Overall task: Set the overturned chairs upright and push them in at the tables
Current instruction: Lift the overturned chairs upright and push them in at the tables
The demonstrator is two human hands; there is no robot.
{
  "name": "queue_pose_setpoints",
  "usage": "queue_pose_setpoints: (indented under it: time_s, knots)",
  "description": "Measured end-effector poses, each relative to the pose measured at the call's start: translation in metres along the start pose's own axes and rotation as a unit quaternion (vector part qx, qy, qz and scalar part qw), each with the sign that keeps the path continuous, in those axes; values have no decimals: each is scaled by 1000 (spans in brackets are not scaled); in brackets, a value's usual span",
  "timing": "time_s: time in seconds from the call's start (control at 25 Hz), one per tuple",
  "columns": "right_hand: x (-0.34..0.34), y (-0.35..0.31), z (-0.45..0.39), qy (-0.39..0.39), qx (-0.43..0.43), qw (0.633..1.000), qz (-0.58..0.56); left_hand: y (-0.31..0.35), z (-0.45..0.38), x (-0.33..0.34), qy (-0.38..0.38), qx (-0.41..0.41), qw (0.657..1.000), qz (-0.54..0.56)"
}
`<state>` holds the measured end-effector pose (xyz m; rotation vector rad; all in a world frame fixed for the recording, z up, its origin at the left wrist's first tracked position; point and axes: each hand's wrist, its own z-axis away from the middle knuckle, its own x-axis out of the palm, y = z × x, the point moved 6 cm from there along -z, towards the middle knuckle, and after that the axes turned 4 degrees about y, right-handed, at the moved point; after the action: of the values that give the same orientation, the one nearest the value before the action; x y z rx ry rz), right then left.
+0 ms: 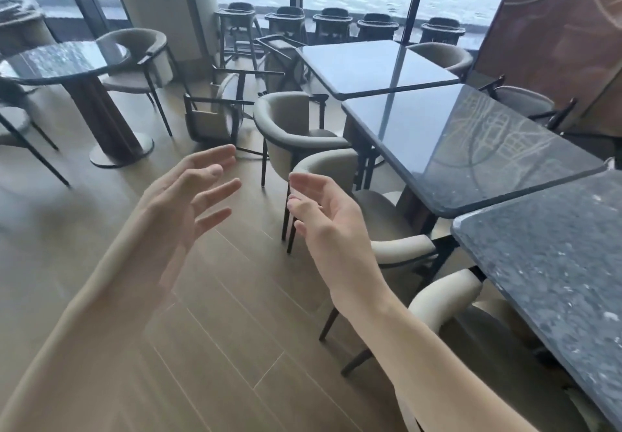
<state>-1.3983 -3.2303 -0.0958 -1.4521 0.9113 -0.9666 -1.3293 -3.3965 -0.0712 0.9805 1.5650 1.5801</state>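
Note:
An overturned beige chair (215, 118) lies on its side on the wood floor, its black legs pointing sideways, between the round table and the row of square tables. A second tipped chair (279, 58) lies just behind it. Upright beige chairs (289, 125) stand along the left side of the dark square tables (464, 142). My left hand (188, 192) and my right hand (319, 209) are raised in front of me with fingers spread. Both hold nothing and are well short of the fallen chairs.
A round dark table (64, 61) on a pedestal stands at the left with chairs around it. Several dark high chairs (330, 24) line the window at the back. A brown partition (552, 34) stands at the right. Bare wood floor lies under my hands.

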Motion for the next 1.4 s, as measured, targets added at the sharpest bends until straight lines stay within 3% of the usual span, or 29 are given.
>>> queue_pose_setpoints:
  time_s: [0.36,0.88,1.16,1.4]
  knots:
    - [80,21,-92,15,24,999,16,-6,-103,-69,-10,13,1000,-3]
    - [322,33,-291,15,7,1000,-5,20,-325,-290,-8,32,999,-28]
    - [372,49,-396,53,18,998,-33,13,-438,-355,-23,29,999,-37]
    - [424,64,-508,34,13,999,-24,2,-551,-382,-27,15,998,-56]
